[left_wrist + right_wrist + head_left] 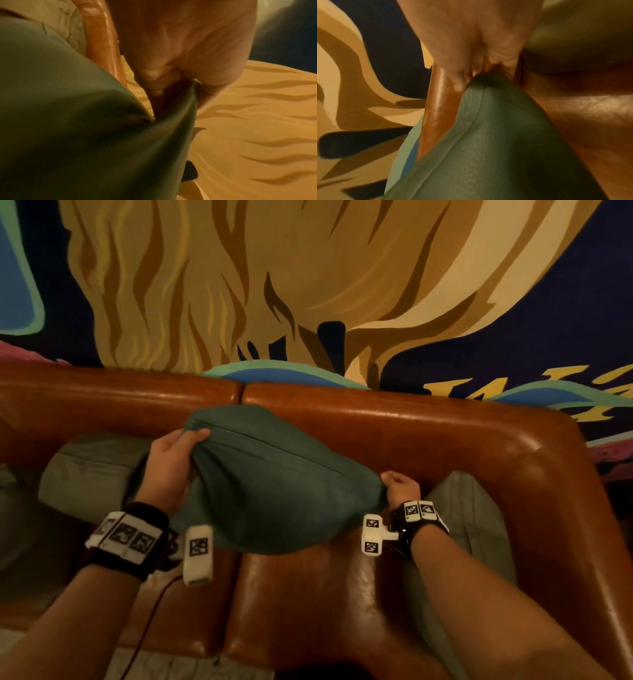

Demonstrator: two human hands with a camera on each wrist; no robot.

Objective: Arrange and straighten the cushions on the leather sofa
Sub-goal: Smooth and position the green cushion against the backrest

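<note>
A dark green cushion (274, 484) hangs above the seat of the brown leather sofa (394, 419), held by two corners. My left hand (178, 450) grips its upper left corner; the left wrist view shows the fabric of the green cushion (85, 135) pinched between thumb and fingers of my left hand (180, 86). My right hand (399, 484) grips the right corner, its fingers curled round the tip; the right wrist view shows my right hand (479, 70) closed on the tip of the green cushion (496, 142). A pale grey-green cushion (89, 470) lies at the left, another pale cushion (469, 525) leans at the right.
A painted mural wall (308, 285) rises right behind the sofa back. The sofa's right arm (565, 508) curves round the right pale cushion. A thin dark cable (150, 621) runs down over the seat's front edge at the lower left.
</note>
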